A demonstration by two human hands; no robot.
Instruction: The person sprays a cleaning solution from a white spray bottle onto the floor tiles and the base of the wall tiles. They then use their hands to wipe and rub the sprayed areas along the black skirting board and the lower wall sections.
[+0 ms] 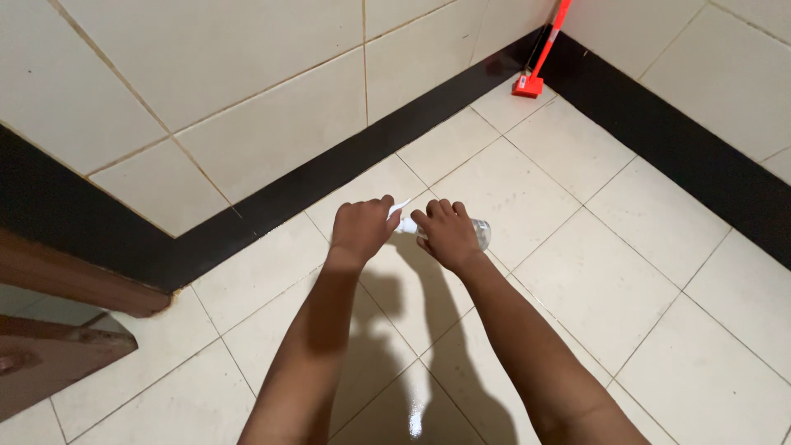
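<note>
My right hand [447, 233] grips a small clear plastic bottle [479, 233], held on its side over the cream floor tiles. My left hand [361, 228] is closed around the bottle's white top end [404, 222], just left of my right hand. The two hands almost touch. Most of the bottle is hidden under my right fingers; only its clear base pokes out to the right.
A red-orange mop or broom [531, 78] leans in the far corner against the black skirting [395, 132]. A brown wooden door frame [74, 284] stands at the left. A wet glossy patch [416, 412] shines on the floor between my forearms.
</note>
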